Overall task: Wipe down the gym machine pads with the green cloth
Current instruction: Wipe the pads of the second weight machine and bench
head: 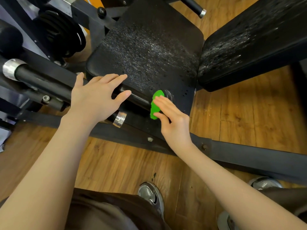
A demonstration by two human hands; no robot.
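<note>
Green cloth (156,105) sits bunched under the right hand (172,120), at the front edge of the seat pad (149,52), against the end of a black handle bar (136,97) that runs along that edge. The right hand's fingers are straight and held together, pressing flat on the cloth; the thumb touches the cloth's lower end. No finger is curled around it.

Left hand (94,97) is spread, fingers straight and apart, palm down. Its fingertips reach the near left corner of the seat pad, and the hand lies over the same handle bar, to the left of the cloth. It holds nothing.

Seat pad surface is black and covered with fine pale droplets or specks, densest across the middle. To its right, the back pad (252,40) stands at an angle, touching or just beside the seat pad's right edge, and carries the same speckling.

Left of the seat pad: a black arm with a chrome end cap (11,68), and behind it stacked black weight plates (61,34). The black steel frame (249,156) rests on a wooden floor (126,165). A grey shoe (152,196) shows near the bottom edge.
</note>
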